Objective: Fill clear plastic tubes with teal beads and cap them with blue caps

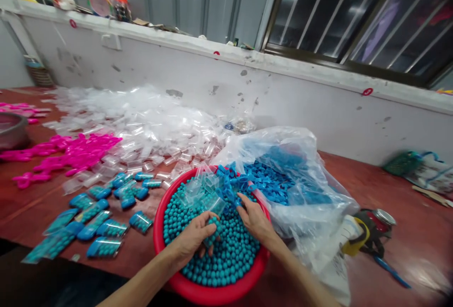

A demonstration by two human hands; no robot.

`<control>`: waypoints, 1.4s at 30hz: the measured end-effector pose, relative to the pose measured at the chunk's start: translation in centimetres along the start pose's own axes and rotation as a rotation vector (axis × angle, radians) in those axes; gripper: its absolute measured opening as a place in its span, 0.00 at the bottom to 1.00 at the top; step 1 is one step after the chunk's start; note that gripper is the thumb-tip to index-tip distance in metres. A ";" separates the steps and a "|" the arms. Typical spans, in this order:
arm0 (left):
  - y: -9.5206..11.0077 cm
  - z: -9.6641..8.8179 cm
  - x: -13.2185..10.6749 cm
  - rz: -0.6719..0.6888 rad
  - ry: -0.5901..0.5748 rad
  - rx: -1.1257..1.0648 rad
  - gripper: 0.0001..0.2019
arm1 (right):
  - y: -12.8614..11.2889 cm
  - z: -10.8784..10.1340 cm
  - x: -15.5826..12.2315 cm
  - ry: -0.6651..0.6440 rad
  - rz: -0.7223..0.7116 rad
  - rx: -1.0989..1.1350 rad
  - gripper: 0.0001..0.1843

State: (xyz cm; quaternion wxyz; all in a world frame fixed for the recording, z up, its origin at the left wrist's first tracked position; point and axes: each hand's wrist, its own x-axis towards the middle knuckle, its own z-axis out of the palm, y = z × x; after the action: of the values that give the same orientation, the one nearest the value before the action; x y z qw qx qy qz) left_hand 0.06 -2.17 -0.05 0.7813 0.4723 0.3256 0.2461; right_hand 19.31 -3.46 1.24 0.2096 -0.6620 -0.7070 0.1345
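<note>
A red basin [166, 203] full of small teal balls [230, 255] sits at the near table edge. My left hand [196, 238] is inside it, fingers curled round a small clear bag partly filled with teal balls. My right hand [253, 217] reaches to the basin's far side, fingertips pinching among blue caps [240, 182] and clear empty bags [203, 189] piled there. Whether it holds one, I cannot see.
A large plastic sack of blue caps [283, 174] lies right of the basin. Filled capped bags [106, 217] lie left of it, with pink pieces [81, 151] and a heap of clear bags [141, 118] behind. A tape dispenser [371, 231] stands right. The wall [283, 94] is behind.
</note>
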 end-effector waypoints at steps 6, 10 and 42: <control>-0.3 0.0 0.2 -0.003 0.122 0.094 0.19 | -0.4 -0.5 -0.5 -0.125 0.003 -0.153 0.16; -0.3 0.0 0.2 0.011 0.109 0.119 0.17 | -1.5 -0.6 -0.4 -0.039 0.029 -0.345 0.15; -0.4 0.1 0.1 0.108 0.112 0.126 0.17 | -3.0 0.9 -1.6 -0.145 -0.088 0.498 0.17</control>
State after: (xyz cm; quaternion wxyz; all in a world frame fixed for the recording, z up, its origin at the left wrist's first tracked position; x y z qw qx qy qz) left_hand 0.20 -2.37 -0.42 0.7161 0.5228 0.3577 0.2931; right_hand 16.25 -5.22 1.64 0.3204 -0.5471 -0.6934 0.3424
